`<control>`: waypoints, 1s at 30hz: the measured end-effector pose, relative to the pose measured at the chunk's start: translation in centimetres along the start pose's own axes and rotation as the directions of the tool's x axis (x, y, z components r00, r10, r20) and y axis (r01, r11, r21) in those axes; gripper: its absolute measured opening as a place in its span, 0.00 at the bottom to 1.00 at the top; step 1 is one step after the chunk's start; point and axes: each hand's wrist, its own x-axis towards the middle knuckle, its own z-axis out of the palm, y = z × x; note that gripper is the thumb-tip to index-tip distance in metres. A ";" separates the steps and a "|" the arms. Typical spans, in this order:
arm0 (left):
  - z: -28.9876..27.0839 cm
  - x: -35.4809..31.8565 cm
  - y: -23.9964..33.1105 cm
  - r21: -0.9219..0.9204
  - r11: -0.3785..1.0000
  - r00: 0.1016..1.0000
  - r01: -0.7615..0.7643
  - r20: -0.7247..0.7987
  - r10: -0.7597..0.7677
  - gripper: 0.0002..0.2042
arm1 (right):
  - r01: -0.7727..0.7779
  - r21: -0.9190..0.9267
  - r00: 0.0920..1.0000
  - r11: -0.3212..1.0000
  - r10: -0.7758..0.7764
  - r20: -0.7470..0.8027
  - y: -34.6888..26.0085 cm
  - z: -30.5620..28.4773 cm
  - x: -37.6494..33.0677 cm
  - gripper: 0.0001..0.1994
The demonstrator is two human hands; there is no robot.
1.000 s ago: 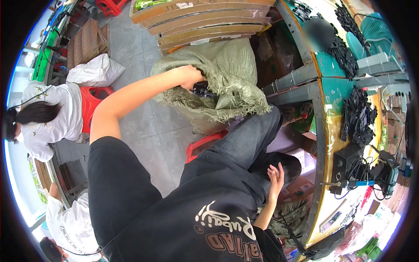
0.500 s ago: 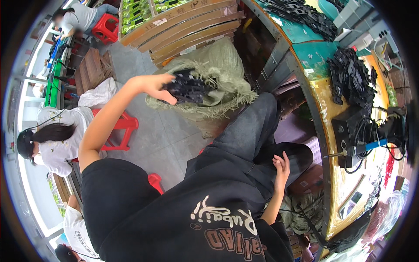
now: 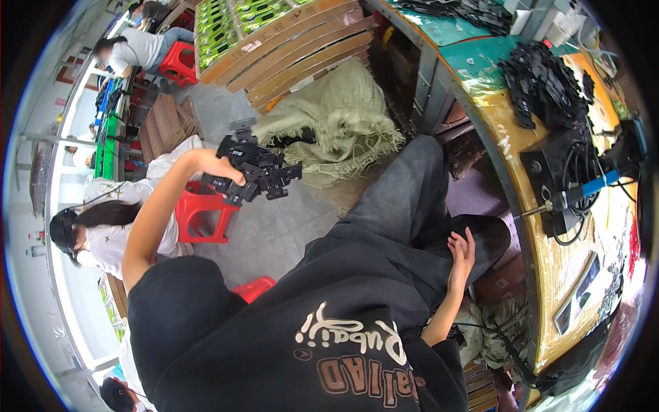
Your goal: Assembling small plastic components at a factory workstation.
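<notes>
My left hand (image 3: 218,167) is closed around a bunch of small black plastic parts (image 3: 264,170), flat pieces with cut-outs that stick out past my fingers. It holds them in the air, to the left of a pale green woven sack (image 3: 340,103) with a frayed, gaping mouth. Dark content shows a little inside that mouth. My right hand (image 3: 462,255) lies on my dark trouser leg (image 3: 477,237), its fingers stretched out and nothing in it.
On the workbench (image 3: 498,127) at right lie a heap of black parts (image 3: 546,86), a black box (image 3: 549,165) and a blue-handled tool (image 3: 594,184). Stacked wooden trays (image 3: 309,51) stand beyond the sack. Red stools (image 3: 206,213) and seated people (image 3: 117,220) are at left.
My left hand has come out from the sack's mouth and moved left and down, carrying the black plastic parts. My right hand still lies on my leg. The view has shifted slightly.
</notes>
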 end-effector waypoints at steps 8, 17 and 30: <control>2.1 -4.5 11.5 -0.505 0.490 0.643 -0.711 -0.184 0.743 0.30 | 0.037 0.036 0.999 0.999 -0.037 -0.003 0.0 -0.4 0.2 0.22; 0.9 -4.6 35.9 -0.290 0.392 0.430 -0.873 -0.082 0.899 0.21 | 0.090 0.193 0.989 0.977 -0.064 -0.136 0.4 -2.7 -2.3 0.21; 4.4 -2.1 53.5 0.268 0.359 0.369 -0.894 -0.014 0.929 0.18 | 0.132 0.345 0.957 0.929 -0.028 -0.289 1.9 -5.5 -6.1 0.21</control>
